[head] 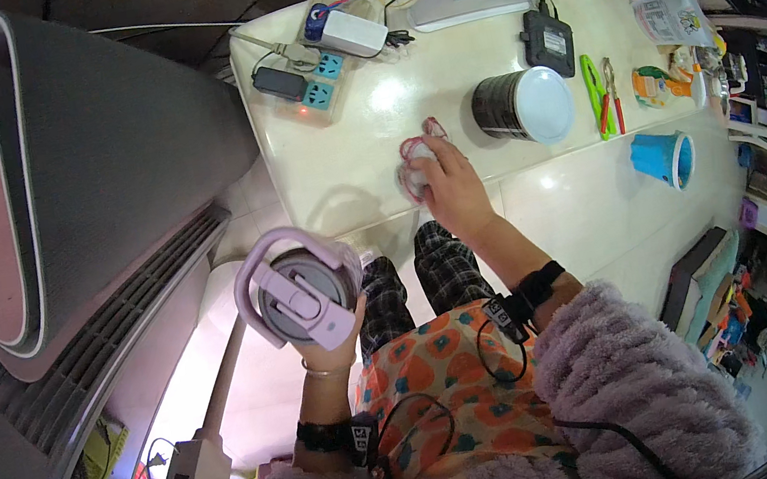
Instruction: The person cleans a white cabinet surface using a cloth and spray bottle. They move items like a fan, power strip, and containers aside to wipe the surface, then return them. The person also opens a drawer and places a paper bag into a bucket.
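Observation:
My left hand (338, 347) is wrapped around a lilac tumbler (309, 297), held upright off the near left corner of the table. Its dark lid has a lilac flip spout and a carry loop; the body is mostly hidden below. On the white table (369, 150), near its front edge, the fingers of my right hand (454, 186) grip a bunched white cloth (419, 153) with red edging. Part of the cloth is covered by my fingers. Right of that hand stands a dark can (494, 107) with a white lid.
A power strip (320, 86) with plugs and a white adapter (353, 33) occupies the back left. Farther right are a black device (547, 43), green-handled pliers (596, 93) and red-handled pliers (613, 94). A blue bin (663, 158) stands on the floor; a large grey appliance (132, 144) rises at left.

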Demonstrator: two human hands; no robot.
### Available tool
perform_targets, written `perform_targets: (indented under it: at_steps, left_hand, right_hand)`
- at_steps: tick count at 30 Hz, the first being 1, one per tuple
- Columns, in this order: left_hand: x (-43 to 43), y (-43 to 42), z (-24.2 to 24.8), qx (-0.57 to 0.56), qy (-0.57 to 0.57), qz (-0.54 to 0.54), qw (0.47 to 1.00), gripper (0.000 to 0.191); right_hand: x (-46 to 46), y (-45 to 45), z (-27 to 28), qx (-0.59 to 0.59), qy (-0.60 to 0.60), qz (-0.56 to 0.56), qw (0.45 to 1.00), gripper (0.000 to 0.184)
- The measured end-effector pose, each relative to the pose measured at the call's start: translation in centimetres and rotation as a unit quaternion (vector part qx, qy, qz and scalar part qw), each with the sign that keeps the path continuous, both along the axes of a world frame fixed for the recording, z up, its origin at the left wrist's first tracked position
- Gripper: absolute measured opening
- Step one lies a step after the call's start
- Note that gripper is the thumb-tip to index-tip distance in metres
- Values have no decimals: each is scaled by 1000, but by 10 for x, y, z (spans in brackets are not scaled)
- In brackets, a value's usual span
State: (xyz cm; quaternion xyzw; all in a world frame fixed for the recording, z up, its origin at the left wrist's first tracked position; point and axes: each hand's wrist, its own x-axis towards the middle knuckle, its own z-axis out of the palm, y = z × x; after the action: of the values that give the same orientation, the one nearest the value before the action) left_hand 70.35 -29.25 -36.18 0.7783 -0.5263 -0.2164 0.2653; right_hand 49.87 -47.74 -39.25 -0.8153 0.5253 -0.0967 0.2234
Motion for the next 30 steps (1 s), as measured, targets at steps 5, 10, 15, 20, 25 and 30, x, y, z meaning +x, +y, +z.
perform_targets:
  at_steps: [5,10,15,20,25,30]
  left_hand:
    - [-10,-60,-9,-20,22,16,999,84]
    - [-6,-91,-13,-90,183,107,973,105]
    - [-15,-102,-29,-128,102,68,984,104]
    - [-24,-117,-40,-108,31,59,992,98]
    - [-29,-116,-47,-128,-153,11,980,75]
    - [-32,-101,-41,-97,-50,60,992,68]
  right_hand:
    - [56,-1,-9,-15,-185,127,974,29]
    - [52,-1,-19,-51,-116,134,983,23]
    - [-8,-15,-18,-28,-79,57,995,24]
    - [-37,-10,-11,-14,-81,12,997,23]
    - [-12,38,-11,96,-175,67,978,22]
    - [8,53,-36,-90,-101,191,972,28]
